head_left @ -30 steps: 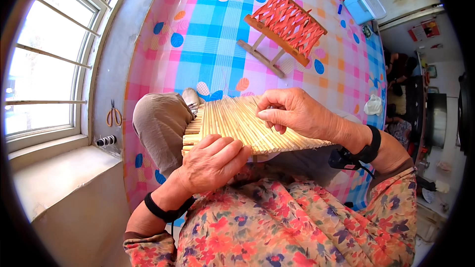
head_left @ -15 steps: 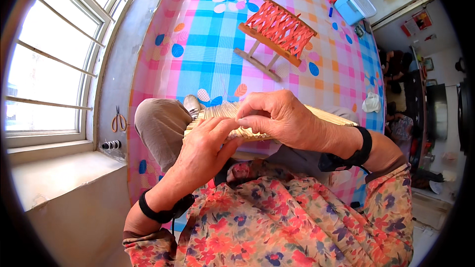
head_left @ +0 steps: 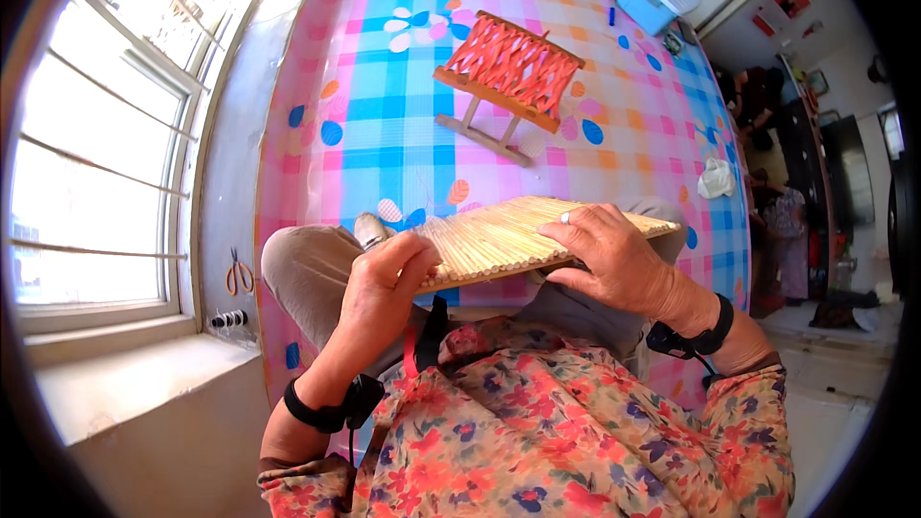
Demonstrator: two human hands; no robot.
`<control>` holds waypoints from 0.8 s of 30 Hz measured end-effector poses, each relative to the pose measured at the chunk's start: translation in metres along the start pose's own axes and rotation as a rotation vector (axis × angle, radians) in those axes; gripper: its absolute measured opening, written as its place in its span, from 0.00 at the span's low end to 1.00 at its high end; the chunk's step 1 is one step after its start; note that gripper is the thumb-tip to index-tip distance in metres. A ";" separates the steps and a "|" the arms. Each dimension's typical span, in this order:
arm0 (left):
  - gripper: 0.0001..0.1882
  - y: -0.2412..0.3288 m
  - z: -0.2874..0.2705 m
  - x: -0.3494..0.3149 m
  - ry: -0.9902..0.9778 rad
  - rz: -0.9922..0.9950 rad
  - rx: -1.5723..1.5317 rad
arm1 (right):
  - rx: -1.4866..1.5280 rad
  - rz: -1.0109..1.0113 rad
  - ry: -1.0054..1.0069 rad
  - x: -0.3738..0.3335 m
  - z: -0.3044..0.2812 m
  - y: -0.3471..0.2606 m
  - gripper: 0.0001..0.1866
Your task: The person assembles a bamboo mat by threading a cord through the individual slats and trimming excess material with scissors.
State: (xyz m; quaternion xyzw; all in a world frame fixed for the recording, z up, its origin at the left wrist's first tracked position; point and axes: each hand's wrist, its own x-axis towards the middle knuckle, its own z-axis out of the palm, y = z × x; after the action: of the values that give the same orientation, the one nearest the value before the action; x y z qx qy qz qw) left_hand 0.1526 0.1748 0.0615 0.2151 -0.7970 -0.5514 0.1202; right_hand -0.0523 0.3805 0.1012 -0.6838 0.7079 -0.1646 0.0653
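Observation:
A pale yellow panel of thin stalks [head_left: 499, 242], laid side by side, rests across my lap with its near edge toward me. My left hand [head_left: 381, 288] is closed at the panel's left end, fingers curled and thumb against the edge. What else the left fingers may pinch is too small to make out. My right hand [head_left: 616, 261], with a ring on one finger, grips the near edge right of the middle; its fingers lie on top and the thumb is below. Fine pale threads [head_left: 439, 228] show by the panel's far left corner.
A wooden stand [head_left: 499, 77] strung with red strips stands ahead on the checked flowered sheet [head_left: 384, 153]. Scissors [head_left: 239, 273] and a dark-and-white spool [head_left: 228, 319] lie on the sill at left. A blue lidded box [head_left: 652, 5] and a white cloth [head_left: 716, 179] are at right.
My hands have moved apart from their pinch together near the panel's left part. The right hand has shifted right along the near edge, uncovering the panel's top. The view has tilted slightly.

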 end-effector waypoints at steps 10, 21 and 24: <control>0.06 0.015 0.017 -0.004 -0.024 0.079 0.086 | -0.322 0.039 0.024 -0.048 0.018 0.043 0.07; 0.05 0.043 0.034 -0.019 0.069 0.200 0.064 | -0.322 -0.049 0.171 -0.046 -0.014 0.070 0.10; 0.05 0.043 0.045 -0.023 0.037 0.208 0.063 | -0.361 -0.096 0.185 -0.034 -0.019 0.084 0.10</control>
State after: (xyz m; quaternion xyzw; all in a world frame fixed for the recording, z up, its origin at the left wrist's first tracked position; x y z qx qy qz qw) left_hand 0.1446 0.2352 0.0859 0.1452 -0.8295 -0.5067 0.1847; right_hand -0.1361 0.4182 0.0872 -0.6992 0.6956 -0.0999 -0.1317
